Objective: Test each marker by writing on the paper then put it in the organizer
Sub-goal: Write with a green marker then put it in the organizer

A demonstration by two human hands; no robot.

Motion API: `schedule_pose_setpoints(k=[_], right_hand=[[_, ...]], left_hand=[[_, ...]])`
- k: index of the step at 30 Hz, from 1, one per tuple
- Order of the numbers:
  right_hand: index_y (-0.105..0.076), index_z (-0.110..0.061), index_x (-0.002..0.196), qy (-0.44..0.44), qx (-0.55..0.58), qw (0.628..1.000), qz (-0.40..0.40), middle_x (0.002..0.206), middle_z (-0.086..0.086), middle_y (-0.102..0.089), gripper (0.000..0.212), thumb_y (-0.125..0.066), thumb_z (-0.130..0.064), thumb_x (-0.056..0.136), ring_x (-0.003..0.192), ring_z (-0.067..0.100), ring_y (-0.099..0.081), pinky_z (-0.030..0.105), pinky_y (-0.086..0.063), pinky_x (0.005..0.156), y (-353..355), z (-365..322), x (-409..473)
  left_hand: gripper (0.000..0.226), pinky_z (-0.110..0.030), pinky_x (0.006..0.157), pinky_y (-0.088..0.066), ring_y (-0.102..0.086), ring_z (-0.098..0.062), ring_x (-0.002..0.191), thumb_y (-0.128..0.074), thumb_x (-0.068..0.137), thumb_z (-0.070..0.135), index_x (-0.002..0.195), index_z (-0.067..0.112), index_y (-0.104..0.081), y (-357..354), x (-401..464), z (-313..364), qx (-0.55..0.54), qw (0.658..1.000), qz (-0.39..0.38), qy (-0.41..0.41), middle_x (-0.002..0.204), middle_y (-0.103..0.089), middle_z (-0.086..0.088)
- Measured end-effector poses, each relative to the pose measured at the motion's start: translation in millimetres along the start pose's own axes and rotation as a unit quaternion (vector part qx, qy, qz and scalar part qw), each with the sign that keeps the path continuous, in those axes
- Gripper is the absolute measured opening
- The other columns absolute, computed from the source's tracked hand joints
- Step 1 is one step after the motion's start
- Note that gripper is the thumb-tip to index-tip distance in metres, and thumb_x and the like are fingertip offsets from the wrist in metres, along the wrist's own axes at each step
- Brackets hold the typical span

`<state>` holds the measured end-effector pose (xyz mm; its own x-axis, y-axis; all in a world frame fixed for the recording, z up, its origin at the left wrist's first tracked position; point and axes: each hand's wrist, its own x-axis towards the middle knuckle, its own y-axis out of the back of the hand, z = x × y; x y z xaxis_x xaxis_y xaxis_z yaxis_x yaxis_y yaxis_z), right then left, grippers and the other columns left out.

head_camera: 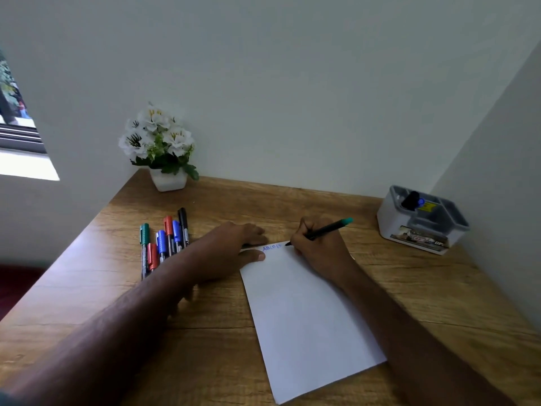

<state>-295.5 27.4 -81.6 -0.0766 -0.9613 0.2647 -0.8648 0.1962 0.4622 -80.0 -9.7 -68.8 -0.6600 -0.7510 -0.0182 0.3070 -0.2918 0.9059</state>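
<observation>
Wooden desk (409, 288): right hand (319, 250) grips green-capped marker (325, 230) on paper (304, 312); left hand (234, 249) flat, pressing paper.

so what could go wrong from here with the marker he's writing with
1. The right hand rests on the paper just right of the blue letters, so fresh ink might smear if it slides across them.
2. The left hand pins only the top corner; the sheet could pivot.
3. The green-ended marker shows no cap, so it may reach the organizer uncapped.
</observation>
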Motion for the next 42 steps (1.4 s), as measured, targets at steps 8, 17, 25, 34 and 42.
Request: schedule_pose_setpoints(k=[8,17,25,34,42], right_hand=[[-0.044,-0.009,0.058,-0.004,-0.016,1.000,-0.007,0.052,-0.011,-0.050,0.027,-0.059,-0.003,0.079,0.052,0.002,-0.046,0.018,-0.036,0.053,-0.6,1.1,0.6],[-0.045,-0.004,0.059,-0.001,-0.045,0.999,-0.004,0.056,0.001,-0.047,0.027,-0.061,-0.003,0.081,0.053,0.005,-0.042,0.019,-0.033,0.050,-1.0,2.2,3.3],[-0.044,-0.012,0.055,-0.003,-0.026,1.000,0.006,0.054,-0.003,-0.047,0.032,-0.060,-0.001,0.080,0.051,0.003,-0.042,0.015,-0.034,0.051,-2.6,2.7,2.5],[-0.042,-0.014,0.055,0.005,-0.024,1.000,0.017,0.053,-0.005,-0.044,0.035,-0.062,0.001,0.080,0.051,0.003,-0.039,0.015,-0.031,0.049,-2.1,1.6,3.4],[-0.047,-0.009,0.055,0.012,-0.033,0.999,0.018,0.054,-0.007,-0.046,0.031,-0.062,0.000,0.080,0.052,0.003,-0.042,0.018,-0.033,0.050,-2.0,5.1,5.5]], left_hand=[[0.048,-0.034,0.118,-0.020,-0.025,-0.012,0.147,-0.053,0.098,0.040,0.144,0.030,-0.044,3.4,0.0,2.8,-0.015,1.000,-0.011,0.006,0.157,-0.033,0.010],[0.048,-0.035,0.119,-0.018,-0.022,-0.011,0.148,-0.054,0.098,0.040,0.144,0.030,-0.044,2.5,0.7,1.1,-0.024,1.000,-0.014,0.012,0.158,-0.032,0.010],[0.048,-0.035,0.120,-0.016,-0.020,-0.008,0.148,-0.055,0.097,0.040,0.144,0.030,-0.045,1.6,-0.3,0.3,-0.024,1.000,-0.009,0.004,0.157,-0.034,0.011],[0.049,-0.031,0.118,-0.016,-0.020,-0.010,0.148,-0.053,0.098,0.039,0.145,0.029,-0.044,5.5,-1.9,5.5,-0.017,1.000,-0.014,0.006,0.158,-0.032,0.009],[0.049,-0.031,0.118,-0.014,-0.020,-0.008,0.148,-0.053,0.098,0.039,0.145,0.029,-0.044,4.7,-0.4,4.1,-0.014,1.000,-0.013,0.003,0.158,-0.032,0.009]])
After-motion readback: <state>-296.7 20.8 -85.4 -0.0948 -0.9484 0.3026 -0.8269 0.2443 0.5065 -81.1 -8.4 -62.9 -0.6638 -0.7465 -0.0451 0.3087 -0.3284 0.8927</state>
